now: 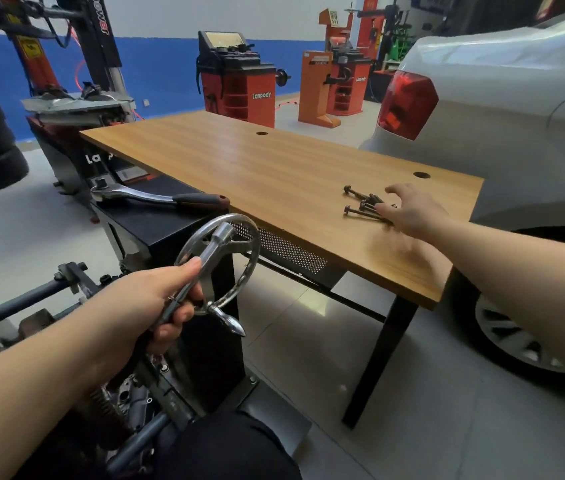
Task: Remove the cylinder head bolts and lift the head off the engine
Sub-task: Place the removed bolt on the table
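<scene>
The right hand (412, 211), fingers spread, rests on the loose head bolts (364, 206) gathered on the worktop (239, 161), probably so none roll away. The left hand (149, 306) grips a chrome wrench (205, 271); the engine (128, 396), partly hidden, sits low at near left.

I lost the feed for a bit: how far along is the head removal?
Done: several long bolts lie grouped on the wooden table. In hand: the right hand rests open on them, while the left hand grips a metal tool. Left: lifting the head; the engine is barely visible, so remaining bolts can't be judged.
</scene>
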Motion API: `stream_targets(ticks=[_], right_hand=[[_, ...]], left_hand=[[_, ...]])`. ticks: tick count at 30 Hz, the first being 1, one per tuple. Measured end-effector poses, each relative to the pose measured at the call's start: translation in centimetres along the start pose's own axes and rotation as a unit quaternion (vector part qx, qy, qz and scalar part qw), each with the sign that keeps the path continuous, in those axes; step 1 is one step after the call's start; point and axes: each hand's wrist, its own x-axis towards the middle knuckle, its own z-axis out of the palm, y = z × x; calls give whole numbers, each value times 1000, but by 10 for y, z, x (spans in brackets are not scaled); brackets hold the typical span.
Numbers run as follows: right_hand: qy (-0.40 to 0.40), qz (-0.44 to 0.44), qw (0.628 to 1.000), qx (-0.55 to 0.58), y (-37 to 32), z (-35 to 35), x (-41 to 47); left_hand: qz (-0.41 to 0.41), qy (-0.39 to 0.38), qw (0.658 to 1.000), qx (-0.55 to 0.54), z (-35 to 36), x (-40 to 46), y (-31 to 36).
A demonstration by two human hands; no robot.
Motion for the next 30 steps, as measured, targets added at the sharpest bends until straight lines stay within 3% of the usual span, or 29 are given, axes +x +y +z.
stream_targets(ticks=[3, 8, 13, 17, 21, 25, 30], right_hand=[[29, -24, 999, 12, -31, -24, -16], [50, -138, 987, 69, -125, -60, -53], [-21, -248, 964, 98, -233, -49, -97], [-100, -252, 955, 123, -301, 1, -115], [-119, -227, 966, 43, -351, 47, -119], [-95, -279, 938, -181, -376, 79, -114], [-42, -269, 946, -173, -392, 91, -109]], left_hand=[[12, -6, 1000, -4, -5, -9, 3], [40, 14, 999, -12, -14, -31, 6], [76, 30, 997, 11, -42, -82, -4], [125, 73, 989, -15, -69, -123, -20], [133, 132, 981, -44, -103, -154, -48], [118, 143, 980, -69, -134, -179, -76], [89, 143, 979, -115, -156, -189, -115]])
